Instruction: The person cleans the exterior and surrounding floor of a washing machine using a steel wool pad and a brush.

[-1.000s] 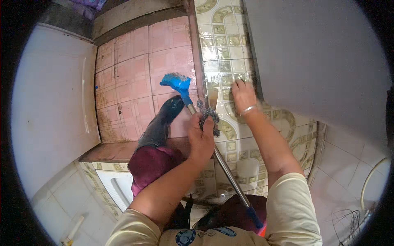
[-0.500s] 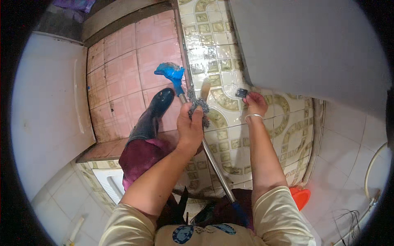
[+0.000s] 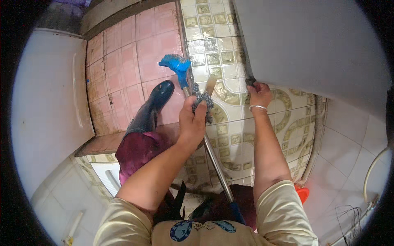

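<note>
My left hand [image 3: 193,127] is closed round the metal handle [image 3: 216,160] of a long brush and a grey steel wool scourer [image 3: 203,100]. The brush's blue head [image 3: 175,63] points away from me, over the pink tiles' edge. Beyond the scourer juts a flat tan stick [image 3: 211,84], its lower end hidden. My right hand [image 3: 260,96], with a white bangle at the wrist, pinches a small dark flat piece [image 3: 250,82] by the lower corner of a grey panel [image 3: 312,45]. Fingers cover part of that piece, and its kind is unclear.
Wet patterned tiles [image 3: 230,98] run beside a raised border and the pink-tiled floor [image 3: 127,69]. My dark rubber boot [image 3: 158,100] stands on the pink tiles. A white panel [image 3: 53,94] rises at left. At right are a red plastic thing [image 3: 302,193] and a pale hose [image 3: 371,172].
My right hand has moved slightly away from me with the dark piece, up to the grey panel's corner. My left hand and the brush have shifted a little to the right.
</note>
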Motion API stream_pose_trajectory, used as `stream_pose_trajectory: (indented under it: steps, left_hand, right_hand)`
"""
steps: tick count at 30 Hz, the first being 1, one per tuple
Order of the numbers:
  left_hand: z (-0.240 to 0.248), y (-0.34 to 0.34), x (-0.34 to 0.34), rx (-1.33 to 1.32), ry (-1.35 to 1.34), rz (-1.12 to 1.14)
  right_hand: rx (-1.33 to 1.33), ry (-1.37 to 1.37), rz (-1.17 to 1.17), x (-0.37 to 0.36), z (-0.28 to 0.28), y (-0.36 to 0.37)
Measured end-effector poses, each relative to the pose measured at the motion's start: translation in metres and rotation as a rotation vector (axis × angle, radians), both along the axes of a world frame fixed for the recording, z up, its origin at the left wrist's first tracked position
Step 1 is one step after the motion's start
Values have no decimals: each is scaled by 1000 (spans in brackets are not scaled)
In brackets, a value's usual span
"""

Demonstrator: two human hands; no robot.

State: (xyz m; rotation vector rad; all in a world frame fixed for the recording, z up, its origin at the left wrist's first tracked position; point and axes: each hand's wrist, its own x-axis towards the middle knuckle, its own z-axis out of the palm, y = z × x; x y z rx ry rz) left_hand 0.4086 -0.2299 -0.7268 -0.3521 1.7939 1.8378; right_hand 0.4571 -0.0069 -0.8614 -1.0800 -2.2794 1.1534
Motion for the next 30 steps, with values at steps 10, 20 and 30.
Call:
stream_pose_trajectory:
  steps: [10, 20, 30]
  left_hand:
    - [-10, -5, -1, 12, 20, -29]
    - [-4, 2, -10, -35, 18, -29]
    - [-3, 7, -11, -8, 30, -63]
  right_hand:
    - [349, -131, -61, -7, -22, -3]
    - [402, -442, -62, -15, -14, -5]
    - [424, -577, -106, -26, -4, -18]
